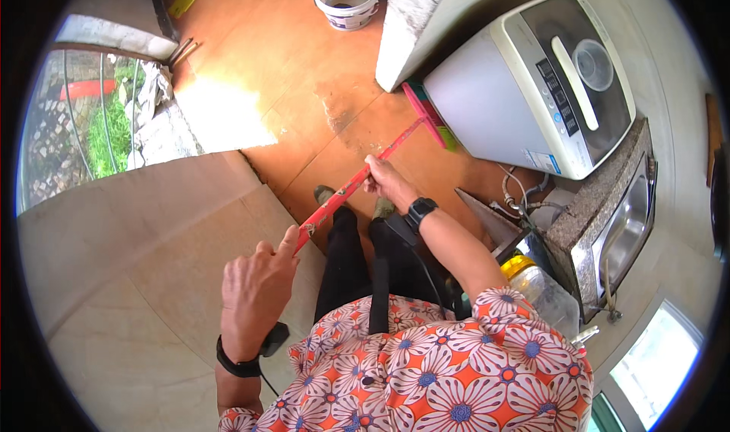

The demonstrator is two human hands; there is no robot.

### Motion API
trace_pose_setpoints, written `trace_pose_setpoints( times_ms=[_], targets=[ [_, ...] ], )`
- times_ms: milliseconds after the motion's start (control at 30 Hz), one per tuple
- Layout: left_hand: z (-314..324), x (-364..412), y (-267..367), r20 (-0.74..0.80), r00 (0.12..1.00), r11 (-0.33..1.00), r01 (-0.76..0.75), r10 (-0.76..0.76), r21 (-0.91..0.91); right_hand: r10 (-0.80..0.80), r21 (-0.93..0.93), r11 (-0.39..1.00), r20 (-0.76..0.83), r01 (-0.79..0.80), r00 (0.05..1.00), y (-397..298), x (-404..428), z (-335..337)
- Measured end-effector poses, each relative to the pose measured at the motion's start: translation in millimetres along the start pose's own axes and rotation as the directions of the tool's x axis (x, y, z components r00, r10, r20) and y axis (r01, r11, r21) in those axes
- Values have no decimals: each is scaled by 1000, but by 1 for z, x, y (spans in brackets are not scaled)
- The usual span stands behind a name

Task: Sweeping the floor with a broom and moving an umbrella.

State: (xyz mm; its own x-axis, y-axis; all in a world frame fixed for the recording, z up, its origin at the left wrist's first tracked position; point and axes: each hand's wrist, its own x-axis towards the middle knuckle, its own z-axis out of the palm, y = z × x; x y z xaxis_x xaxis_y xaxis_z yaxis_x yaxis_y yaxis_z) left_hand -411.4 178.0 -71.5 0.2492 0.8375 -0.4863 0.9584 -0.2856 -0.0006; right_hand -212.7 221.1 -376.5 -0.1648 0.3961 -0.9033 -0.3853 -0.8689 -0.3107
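Note:
A red patterned pole slants across the view, gripped by both hands. My left hand is wrapped around its near end, with the index finger laid along it. Farther down the shaft, my right hand is closed around the pole. The far end joins a pink broom head with green and yellow-green parts behind it, low beside the washing machine. A damp-looking patch marks the orange tiled floor near the broom head.
A white bucket stands at the top, near a pale wall corner. Hoses and a stone-edged steel sink are at the right, above a clear plastic jar with yellow lid. A tiled ledge fills the left, below a barred window.

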Motion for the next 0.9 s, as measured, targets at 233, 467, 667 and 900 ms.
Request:
trace_pose_setpoints(
  times_ms=[233, 467, 667, 900],
  targets=[
    [-38, -27, -50, 138, 985, 978, 129, -106, -166, 110, -69, 992, 133, -101, 985, 34, -16, 56],
    [-106, -45, -93, -257, 961, 990, 72, -102, -125, 75, 345, 908, 420, -236, 904, 15, -79, 103],
    [-150, -39, -97, -562, 811, 987, -151, 160, 63, -139, 491, 853, 542, -178, 829, -46, -97, 115],
    [-144, 0, -53, -730, 547, 908, -323, 410, 267, -409, 597, 802, 528, 17, 744, -128, -74, 70]
  ],
)
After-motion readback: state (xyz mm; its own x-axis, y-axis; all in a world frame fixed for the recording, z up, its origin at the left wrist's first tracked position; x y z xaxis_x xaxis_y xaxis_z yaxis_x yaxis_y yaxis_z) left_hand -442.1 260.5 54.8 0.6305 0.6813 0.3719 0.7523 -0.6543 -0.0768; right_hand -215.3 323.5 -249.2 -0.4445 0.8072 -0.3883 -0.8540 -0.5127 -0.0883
